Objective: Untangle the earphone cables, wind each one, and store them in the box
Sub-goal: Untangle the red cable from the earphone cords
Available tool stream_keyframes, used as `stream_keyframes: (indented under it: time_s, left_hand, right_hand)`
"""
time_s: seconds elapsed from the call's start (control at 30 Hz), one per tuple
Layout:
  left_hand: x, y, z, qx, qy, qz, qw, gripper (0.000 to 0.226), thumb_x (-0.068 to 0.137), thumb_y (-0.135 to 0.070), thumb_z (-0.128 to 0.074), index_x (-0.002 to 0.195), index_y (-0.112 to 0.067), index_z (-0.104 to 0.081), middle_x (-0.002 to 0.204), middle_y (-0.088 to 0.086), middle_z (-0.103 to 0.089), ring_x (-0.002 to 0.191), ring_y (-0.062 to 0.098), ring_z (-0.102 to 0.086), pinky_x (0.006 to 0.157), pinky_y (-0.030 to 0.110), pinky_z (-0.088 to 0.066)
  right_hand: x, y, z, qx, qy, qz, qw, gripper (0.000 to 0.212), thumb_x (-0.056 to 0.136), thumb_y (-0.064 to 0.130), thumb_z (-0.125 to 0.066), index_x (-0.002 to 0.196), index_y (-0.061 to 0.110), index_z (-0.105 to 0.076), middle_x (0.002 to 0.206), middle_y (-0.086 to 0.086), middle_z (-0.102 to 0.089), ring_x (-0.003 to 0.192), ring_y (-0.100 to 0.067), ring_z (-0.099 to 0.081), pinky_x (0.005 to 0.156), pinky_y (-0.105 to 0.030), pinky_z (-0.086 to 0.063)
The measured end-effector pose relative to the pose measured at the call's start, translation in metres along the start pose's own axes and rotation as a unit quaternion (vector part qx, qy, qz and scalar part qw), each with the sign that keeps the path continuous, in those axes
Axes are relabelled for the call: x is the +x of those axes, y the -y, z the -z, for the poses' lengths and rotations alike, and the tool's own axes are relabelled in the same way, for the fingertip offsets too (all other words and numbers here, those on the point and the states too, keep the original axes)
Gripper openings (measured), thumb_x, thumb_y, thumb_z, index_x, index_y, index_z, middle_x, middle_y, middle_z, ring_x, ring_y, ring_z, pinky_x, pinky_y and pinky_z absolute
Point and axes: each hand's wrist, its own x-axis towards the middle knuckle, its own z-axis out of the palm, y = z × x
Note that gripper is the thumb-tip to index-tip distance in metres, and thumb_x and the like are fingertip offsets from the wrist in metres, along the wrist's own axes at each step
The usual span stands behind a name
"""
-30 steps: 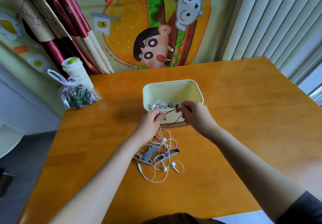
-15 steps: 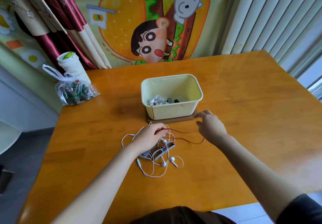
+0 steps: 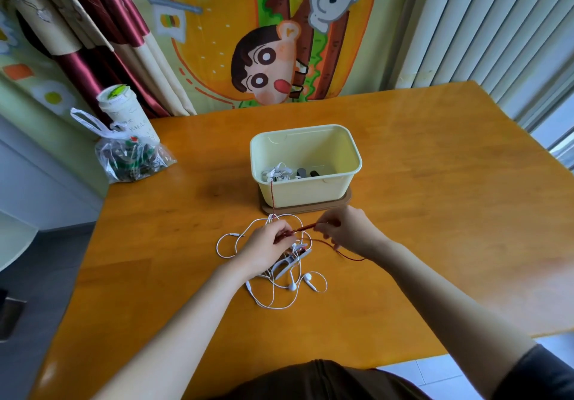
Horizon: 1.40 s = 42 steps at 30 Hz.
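Observation:
A pale yellow box [image 3: 340, 189] stands on a brown base in the middle of the table, with wound white earphones [image 3: 277, 174] and dark items inside. A thin red cable [image 3: 349, 256] hangs over the box's front wall, runs down to my hands and trails off to the right. My left hand [image 3: 267, 249] pinches the red cable above a tangle of white earphones [image 3: 290, 287] and a grey clip. My right hand [image 3: 348, 231] pinches the same cable a little to the right. A short taut stretch of it spans between them.
A white cup [image 3: 124, 113] and a clear plastic bag [image 3: 130, 157] of dark items sit at the table's back left corner. The orange wooden table [image 3: 450, 197] ends close on the left and right. A cartoon cloth, curtain and blinds stand behind.
My hands came down from the box rim to the table. The right hand swung out to the right, then back in beside the left, now pinching the red cable.

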Motion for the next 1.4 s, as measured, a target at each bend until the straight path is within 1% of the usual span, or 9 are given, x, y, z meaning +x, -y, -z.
stream_keyframes:
  time_s: [0.23,0.37,0.53,0.67,0.8,0.97,1.1,1.23,1.4]
  left_hand:
    - [-0.002,0.031,-0.002,0.08,0.061,0.087,0.991,0.017,0.094,-0.023,-0.056,0.078,-0.022,-0.052,0.086,-0.004,-0.053,0.076,0.009,-0.05,0.064,0.018,-0.039]
    - [-0.003,0.026,-0.003,0.025,0.132,0.101,0.986,0.019,0.087,-0.041,-0.061,0.083,-0.022,-0.06,0.087,-0.002,-0.057,0.078,0.011,-0.053,0.069,0.023,-0.042]
    - [-0.003,-0.004,-0.001,0.104,0.032,0.033,0.994,0.031,0.1,-0.032,-0.044,0.076,-0.023,-0.062,0.098,-0.004,-0.053,0.092,0.012,-0.052,0.084,0.027,-0.038]
    - [-0.012,-0.032,-0.007,0.098,0.063,-0.021,0.993,0.031,0.099,-0.033,-0.045,0.082,-0.019,-0.067,0.075,-0.007,-0.062,0.077,0.01,-0.058,0.084,0.036,-0.04]
    - [-0.014,-0.051,-0.025,0.073,0.082,-0.048,0.993,0.026,0.097,-0.03,-0.05,0.086,-0.017,-0.069,0.07,-0.011,-0.06,0.06,0.002,-0.053,0.064,0.032,-0.04]
    - [-0.013,-0.033,-0.022,0.035,0.04,-0.024,0.998,0.026,0.098,-0.023,-0.048,0.08,-0.021,-0.066,0.08,-0.003,-0.067,0.074,0.015,-0.061,0.069,0.036,-0.048]
    - [-0.012,-0.019,-0.018,0.061,0.025,-0.027,0.997,0.019,0.098,-0.025,-0.049,0.083,-0.023,-0.061,0.074,-0.008,-0.059,0.071,0.018,-0.056,0.057,0.027,-0.039]
    - [-0.003,-0.007,-0.012,0.013,0.004,0.014,1.0,0.011,0.095,-0.032,-0.054,0.099,-0.023,-0.058,0.093,-0.009,-0.059,0.085,0.009,-0.055,0.068,0.018,-0.043]
    - [0.03,0.001,0.006,0.034,-0.147,0.075,0.986,0.028,0.095,-0.028,-0.055,0.116,-0.009,-0.052,0.109,0.006,-0.057,0.089,0.012,-0.051,0.069,0.019,-0.035]
  right_hand:
    - [0.001,-0.011,0.01,0.029,-0.113,-0.038,0.992,0.016,0.095,0.017,-0.054,0.097,0.008,-0.067,0.072,0.001,-0.058,0.056,-0.011,-0.054,0.051,-0.016,-0.045]
    - [0.002,-0.013,0.006,0.026,-0.139,-0.031,0.99,0.018,0.095,0.016,-0.053,0.099,0.007,-0.068,0.069,0.006,-0.056,0.058,-0.012,-0.055,0.057,-0.023,-0.05]
    - [0.006,-0.017,0.005,0.002,-0.168,-0.036,0.985,0.021,0.096,0.015,-0.05,0.104,0.004,-0.066,0.082,0.001,-0.061,0.074,-0.018,-0.059,0.071,-0.032,-0.054]
    - [0.006,-0.02,0.004,-0.062,-0.182,-0.041,0.981,0.026,0.098,0.014,-0.046,0.116,0.006,-0.062,0.111,-0.01,-0.062,0.096,-0.026,-0.061,0.078,-0.033,-0.05]
    - [0.002,-0.009,-0.007,-0.002,-0.067,-0.021,0.998,0.03,0.1,0.019,-0.039,0.102,0.004,-0.066,0.091,-0.011,-0.069,0.078,-0.024,-0.062,0.074,-0.034,-0.049]
    - [-0.017,-0.007,-0.021,0.064,0.098,-0.01,0.993,0.048,0.101,0.04,-0.031,0.071,0.013,-0.058,0.067,0.003,-0.062,0.06,-0.008,-0.055,0.063,-0.02,-0.044]
    - [-0.016,-0.01,-0.022,0.009,0.071,0.042,0.997,0.029,0.099,0.029,-0.044,0.086,0.013,-0.064,0.062,0.009,-0.05,0.055,-0.005,-0.044,0.053,-0.015,-0.034]
    - [-0.009,-0.016,-0.018,-0.013,0.01,0.031,0.999,0.025,0.096,0.025,-0.051,0.094,0.01,-0.07,0.074,-0.001,-0.063,0.066,-0.015,-0.055,0.061,-0.024,-0.042]
    - [0.001,-0.02,-0.016,-0.017,-0.037,0.002,0.999,0.026,0.097,0.025,-0.05,0.094,0.009,-0.07,0.08,-0.008,-0.066,0.072,-0.022,-0.06,0.067,-0.033,-0.048]
